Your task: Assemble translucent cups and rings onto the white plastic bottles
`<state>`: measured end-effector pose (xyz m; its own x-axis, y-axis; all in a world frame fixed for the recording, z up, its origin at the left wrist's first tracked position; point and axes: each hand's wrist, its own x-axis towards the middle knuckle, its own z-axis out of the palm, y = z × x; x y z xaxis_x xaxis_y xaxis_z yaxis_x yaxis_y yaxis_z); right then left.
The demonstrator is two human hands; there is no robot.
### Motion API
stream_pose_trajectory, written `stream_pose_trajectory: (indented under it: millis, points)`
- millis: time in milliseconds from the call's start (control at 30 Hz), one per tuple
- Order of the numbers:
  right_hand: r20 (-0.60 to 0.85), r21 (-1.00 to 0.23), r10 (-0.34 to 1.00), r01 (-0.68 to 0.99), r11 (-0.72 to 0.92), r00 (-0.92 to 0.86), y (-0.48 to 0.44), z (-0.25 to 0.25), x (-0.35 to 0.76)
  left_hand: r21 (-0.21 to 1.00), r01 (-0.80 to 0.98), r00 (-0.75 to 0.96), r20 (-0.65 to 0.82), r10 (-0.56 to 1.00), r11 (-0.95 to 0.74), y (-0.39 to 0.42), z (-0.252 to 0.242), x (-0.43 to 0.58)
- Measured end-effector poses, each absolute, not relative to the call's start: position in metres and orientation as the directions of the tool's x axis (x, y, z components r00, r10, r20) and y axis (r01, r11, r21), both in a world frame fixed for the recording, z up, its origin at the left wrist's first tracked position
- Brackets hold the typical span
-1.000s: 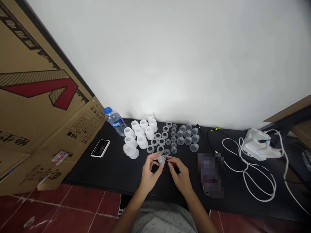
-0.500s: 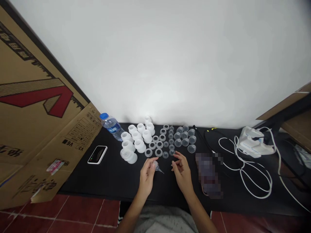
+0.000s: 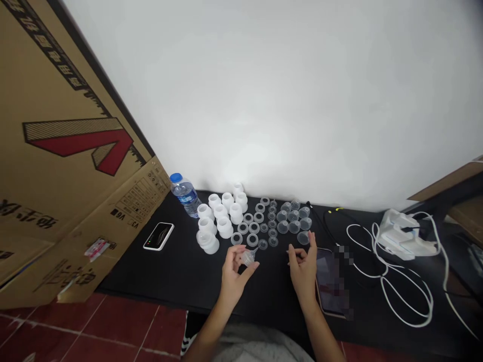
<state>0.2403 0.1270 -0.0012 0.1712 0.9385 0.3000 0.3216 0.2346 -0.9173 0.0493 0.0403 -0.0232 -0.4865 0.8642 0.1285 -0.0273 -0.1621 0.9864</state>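
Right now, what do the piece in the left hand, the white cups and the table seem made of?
Piece in the left hand: likely clear glossy plastic; the dark table shows through it. White cups: milky, semi-matte plastic or perhaps silicone; soft highlights, no sharp glare. Table: matte black surface, hardly any reflection; material beneath cannot be told.

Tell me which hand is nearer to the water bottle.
Left. The left hand, pinching a small clear piece, is toward the person and right of the water bottle; the right hand lies farther right, beside the dark phone.
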Motion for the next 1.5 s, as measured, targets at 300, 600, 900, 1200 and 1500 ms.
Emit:
stream_pose_trajectory:
  millis: [300, 600, 900, 1200, 1500]
  points:
    - [0.241, -0.932, 0.966, 0.299, 0.202, 0.098, 0.121, -0.014, 0.242, 0.963, 0.227, -0.436, 0.232, 0.869, -0.143, 0.041, -0.015, 0.047]
    - [0.243, -0.911, 0.969, 0.355, 0.212, 0.043, 0.125, -0.022, 0.245, 0.996, 0.041, -0.417, 0.093, 0.904, -0.083, 0.042, -0.024, 0.049]
    - [0.255, -0.897, 0.967, 0.372, 0.239, -0.007, 0.124, -0.020, 0.245, 0.996, 0.071, -0.341, 0.067, 0.937, -0.046, 0.039, -0.018, 0.046]
    - [0.337, -0.867, 0.941, 0.390, 0.310, 0.002, 0.122, -0.012, 0.244, 0.977, 0.178, -0.386, 0.179, 0.905, -0.117, 0.043, -0.022, 0.047]
    - [0.347, -0.871, 0.936, 0.387, 0.303, 0.048, 0.125, -0.014, 0.247, 0.930, 0.357, -0.343, 0.221, 0.913, -0.091, 0.041, -0.016, 0.050]
